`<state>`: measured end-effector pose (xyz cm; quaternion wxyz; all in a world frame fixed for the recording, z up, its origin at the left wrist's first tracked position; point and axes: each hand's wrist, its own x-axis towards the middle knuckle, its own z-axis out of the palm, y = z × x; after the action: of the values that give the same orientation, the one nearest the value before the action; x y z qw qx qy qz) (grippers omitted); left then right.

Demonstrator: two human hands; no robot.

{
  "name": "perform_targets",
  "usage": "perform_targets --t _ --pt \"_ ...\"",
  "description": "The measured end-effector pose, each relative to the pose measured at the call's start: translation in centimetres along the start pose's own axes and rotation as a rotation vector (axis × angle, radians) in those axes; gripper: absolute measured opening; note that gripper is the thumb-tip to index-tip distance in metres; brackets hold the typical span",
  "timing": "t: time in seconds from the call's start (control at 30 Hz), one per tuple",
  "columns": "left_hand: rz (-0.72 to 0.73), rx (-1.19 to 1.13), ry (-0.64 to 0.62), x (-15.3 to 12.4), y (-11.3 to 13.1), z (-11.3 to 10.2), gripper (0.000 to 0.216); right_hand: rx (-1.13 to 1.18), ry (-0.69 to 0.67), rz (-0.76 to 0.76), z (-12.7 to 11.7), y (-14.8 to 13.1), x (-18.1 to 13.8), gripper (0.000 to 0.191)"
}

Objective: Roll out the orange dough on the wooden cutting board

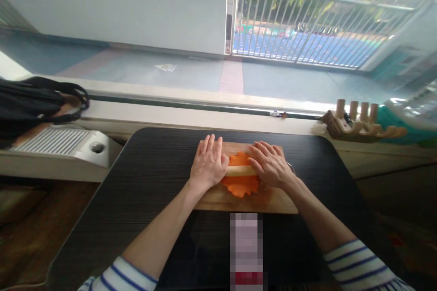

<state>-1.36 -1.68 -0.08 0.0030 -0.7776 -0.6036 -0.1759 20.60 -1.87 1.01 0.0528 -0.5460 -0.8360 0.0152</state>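
Observation:
Both my hands lie across a pale wooden rolling pin [241,171], one over each end. My left hand [209,163] is open, its fingers stretched forward past the pin and its palm resting on the left end. My right hand [271,163] is open too, palm on the right end with the fingers spread and lightly bent. Beneath the pin's middle lies a flattened sheet of orange dough or modelling clay [241,186] with ragged edges. It rests on a wooden board [218,204]. The pin's two ends are hidden under my palms.
The board lies on a dark table [143,182]. At right on the sill stands a wooden piece with upright pegs [355,120], beside a teal container [399,120]. A small wrapper [275,113] is on the sill. At left are a black bag [30,104] and a white slatted unit [68,143].

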Motion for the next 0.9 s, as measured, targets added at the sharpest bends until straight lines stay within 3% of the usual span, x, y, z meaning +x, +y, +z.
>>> perform_targets --t 0.3,0.53,0.77,0.9 --pt "0.069 0.052 0.03 -4.2 0.8 -0.5 0.056 -0.021 0.096 -0.009 0.8 -2.1 -5.2 0.056" --pt "-0.042 0.124 -0.078 0.0 0.6 -0.2 0.056 -0.031 0.084 0.15 0.3 -1.3 -0.7 0.05" --pt "0.033 0.181 -0.051 -3.7 1.3 -0.8 0.055 -0.056 0.1 0.099 0.7 -3.0 -4.9 0.051" --pt "-0.048 0.17 -0.092 -0.7 0.9 -0.4 0.056 -0.029 0.044 0.209 0.4 -2.0 -1.3 0.05"
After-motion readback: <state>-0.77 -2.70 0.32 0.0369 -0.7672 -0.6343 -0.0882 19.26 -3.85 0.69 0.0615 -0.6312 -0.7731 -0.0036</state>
